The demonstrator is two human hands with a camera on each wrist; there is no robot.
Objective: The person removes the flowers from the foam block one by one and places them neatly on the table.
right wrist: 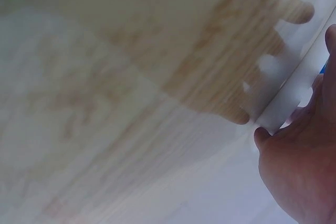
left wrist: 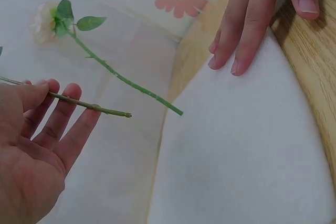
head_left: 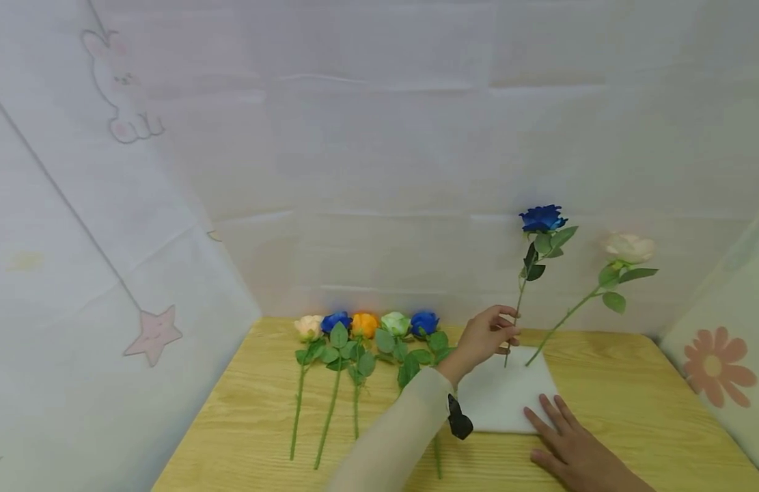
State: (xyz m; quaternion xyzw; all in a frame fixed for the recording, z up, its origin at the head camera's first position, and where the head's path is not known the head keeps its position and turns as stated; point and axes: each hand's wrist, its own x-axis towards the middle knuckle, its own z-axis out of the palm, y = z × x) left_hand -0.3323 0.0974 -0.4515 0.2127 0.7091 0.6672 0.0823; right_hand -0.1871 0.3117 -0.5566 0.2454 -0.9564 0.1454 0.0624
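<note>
My left hand (head_left: 482, 339) pinches the stem of a dark blue rose (head_left: 542, 219) between thumb and fingers, with the bloom up and slightly tilted to the right. In the left wrist view, the cut end of that stem (left wrist: 118, 113) shows bare, apart from the white foam pad (left wrist: 236, 145). A pale cream rose (head_left: 628, 247) leans to the right, its green stem (left wrist: 126, 81) meeting the pad at the lower end. My right hand (head_left: 576, 447) rests with extended fingers on the pad's near right corner.
Left of the pad, several roses lie in a row on the wooden table (head_left: 231, 424): a peach rose (head_left: 308, 327), blue ones, an orange rose (head_left: 365, 324) and a pale green rose (head_left: 395, 323). A pale sheet wall (head_left: 379, 171) rises behind the table.
</note>
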